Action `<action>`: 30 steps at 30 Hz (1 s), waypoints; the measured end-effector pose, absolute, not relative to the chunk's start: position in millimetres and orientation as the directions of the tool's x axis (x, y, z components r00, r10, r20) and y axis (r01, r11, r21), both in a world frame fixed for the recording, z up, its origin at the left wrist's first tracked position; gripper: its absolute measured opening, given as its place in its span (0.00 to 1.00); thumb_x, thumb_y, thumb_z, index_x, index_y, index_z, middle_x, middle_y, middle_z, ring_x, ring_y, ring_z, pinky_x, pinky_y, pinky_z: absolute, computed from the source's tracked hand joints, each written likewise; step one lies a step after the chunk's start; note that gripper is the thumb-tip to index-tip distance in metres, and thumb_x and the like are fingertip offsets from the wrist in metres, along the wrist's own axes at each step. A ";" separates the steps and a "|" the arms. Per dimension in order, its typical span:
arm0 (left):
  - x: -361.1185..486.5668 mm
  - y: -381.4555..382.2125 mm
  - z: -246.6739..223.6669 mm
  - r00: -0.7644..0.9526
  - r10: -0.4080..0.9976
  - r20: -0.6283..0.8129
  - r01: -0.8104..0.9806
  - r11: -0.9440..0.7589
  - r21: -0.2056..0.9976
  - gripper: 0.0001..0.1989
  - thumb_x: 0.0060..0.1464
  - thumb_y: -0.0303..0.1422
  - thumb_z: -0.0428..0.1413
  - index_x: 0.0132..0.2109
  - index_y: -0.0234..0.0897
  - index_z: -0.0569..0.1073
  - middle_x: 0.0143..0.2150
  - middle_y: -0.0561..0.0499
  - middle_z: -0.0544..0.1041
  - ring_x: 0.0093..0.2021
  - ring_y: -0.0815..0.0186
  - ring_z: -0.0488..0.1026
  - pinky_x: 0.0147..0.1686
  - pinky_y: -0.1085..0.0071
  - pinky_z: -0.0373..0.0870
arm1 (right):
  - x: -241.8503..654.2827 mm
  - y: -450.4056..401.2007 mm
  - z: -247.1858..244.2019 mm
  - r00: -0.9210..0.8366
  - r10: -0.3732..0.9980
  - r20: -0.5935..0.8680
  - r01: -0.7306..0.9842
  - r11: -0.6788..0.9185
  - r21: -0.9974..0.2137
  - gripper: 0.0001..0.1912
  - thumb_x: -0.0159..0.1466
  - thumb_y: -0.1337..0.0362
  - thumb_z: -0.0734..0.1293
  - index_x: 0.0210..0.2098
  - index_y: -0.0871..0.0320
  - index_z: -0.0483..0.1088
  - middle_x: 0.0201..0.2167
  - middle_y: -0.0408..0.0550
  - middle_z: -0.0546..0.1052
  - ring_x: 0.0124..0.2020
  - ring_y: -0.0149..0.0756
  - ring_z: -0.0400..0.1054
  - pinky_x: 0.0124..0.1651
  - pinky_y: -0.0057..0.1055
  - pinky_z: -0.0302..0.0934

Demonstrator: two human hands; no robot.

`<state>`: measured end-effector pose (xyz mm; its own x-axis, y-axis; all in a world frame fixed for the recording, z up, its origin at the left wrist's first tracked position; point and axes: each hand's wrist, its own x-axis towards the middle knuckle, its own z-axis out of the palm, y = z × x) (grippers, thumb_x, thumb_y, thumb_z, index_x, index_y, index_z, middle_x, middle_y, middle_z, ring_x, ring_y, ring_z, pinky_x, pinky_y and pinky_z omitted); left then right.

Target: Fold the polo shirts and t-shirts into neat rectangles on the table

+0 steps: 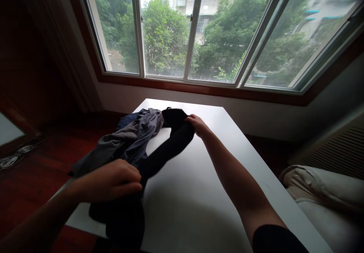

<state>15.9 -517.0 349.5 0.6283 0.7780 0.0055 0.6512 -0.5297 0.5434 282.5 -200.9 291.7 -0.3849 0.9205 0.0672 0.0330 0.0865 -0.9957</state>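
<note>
A black garment (167,147) stretches between my two hands above the white table (199,192); its exact kind I cannot make out. My right hand (196,124) pinches its far end, toward the table's back. Closer to me, my left hand (116,179) is closed around the dark cloth, and the lower part hangs beneath it at the near left. Beside the black garment lies a heap of grey and navy clothes (125,139) along the table's left side, partly covered by my left hand and the black cloth.
Beyond the table is a wide sliding window (167,37) with a red-brown sill. A pale cushioned seat (321,188) stands at the right, under a slatted panel (338,150). White cables (17,156) lie on the reddish wooden floor (65,143) at left.
</note>
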 end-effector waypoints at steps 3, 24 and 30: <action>-39.9 -502.2 377.7 0.365 0.920 0.142 0.727 -0.377 0.574 0.23 0.69 0.44 0.49 0.27 0.36 0.68 0.27 0.53 0.70 0.28 0.68 0.65 0.31 0.74 0.64 | 254.4 -187.1 319.0 -0.400 0.895 0.197 -0.207 0.121 -0.971 0.23 0.59 0.50 0.74 0.49 0.51 0.67 0.39 0.44 0.77 0.38 0.37 0.72 0.40 0.33 0.69; -6.6 -462.8 296.2 0.413 0.850 -0.328 0.891 -0.301 0.340 0.22 0.67 0.50 0.49 0.36 0.42 0.79 0.29 0.51 0.77 0.32 0.61 0.74 0.47 0.62 0.69 | 319.0 -202.0 162.9 -0.522 0.834 0.179 0.539 0.485 -0.688 0.13 0.67 0.59 0.65 0.47 0.54 0.77 0.50 0.51 0.78 0.50 0.42 0.73 0.54 0.39 0.67; 5.6 -452.9 320.1 0.528 0.689 -0.497 0.811 -0.235 0.535 0.17 0.63 0.47 0.54 0.51 0.45 0.79 0.32 0.53 0.79 0.30 0.63 0.75 0.31 0.71 0.67 | 360.5 -233.7 158.9 -0.618 0.759 0.206 0.562 0.609 -0.560 0.13 0.69 0.60 0.63 0.49 0.52 0.76 0.60 0.53 0.72 0.53 0.42 0.72 0.56 0.40 0.66</action>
<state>5.6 -452.9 320.1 0.5276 0.6886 -0.4974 0.8115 -0.2355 0.5348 360.5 -233.7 158.9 -0.6176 0.7591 0.2057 0.5618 0.6089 -0.5600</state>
